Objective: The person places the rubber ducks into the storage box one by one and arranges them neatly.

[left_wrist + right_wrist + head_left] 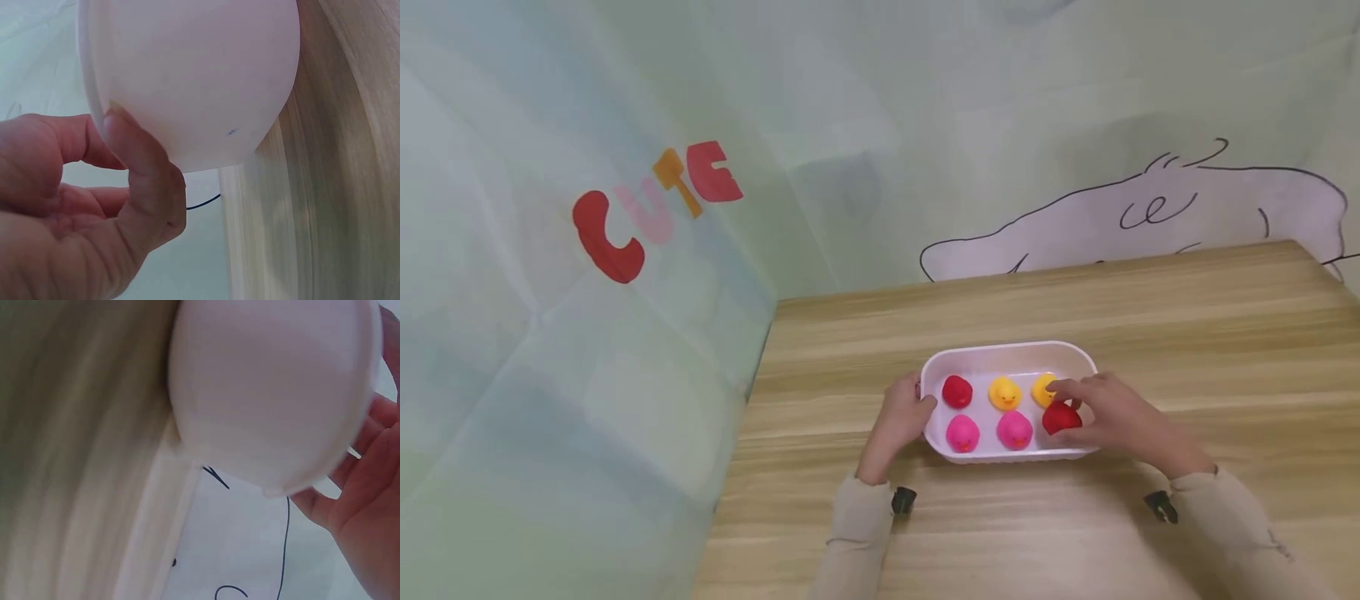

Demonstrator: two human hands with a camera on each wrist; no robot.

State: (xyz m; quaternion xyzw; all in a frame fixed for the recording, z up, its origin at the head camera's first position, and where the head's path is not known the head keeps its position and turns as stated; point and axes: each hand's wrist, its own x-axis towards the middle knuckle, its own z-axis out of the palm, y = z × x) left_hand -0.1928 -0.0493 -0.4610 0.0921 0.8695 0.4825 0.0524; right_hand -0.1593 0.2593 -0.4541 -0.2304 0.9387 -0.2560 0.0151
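A white plastic tub (1000, 361) with rounded corners sits on the table. My left hand (901, 421) grips its left rim, with thumb and fingers on the wall in the left wrist view. At the right end, my right hand (1116, 419) pinches a red rubber duck (1061, 417) between thumb and fingers, inside the tub. Behind it a yellow duck (1042, 388) is partly covered by the fingers. Another yellow duck (1004, 393) and a red duck (957, 392) stand along the far side. Two pink ducks (962, 434) are along the near side. The right wrist view shows the tub's outer wall, not the held duck.
The wood-grain table (842, 358) extends around the tub. A printed fabric backdrop (850, 167) hangs behind and to the left, with coloured letters on it. Small black pieces (904, 500) are beside both sleeves.
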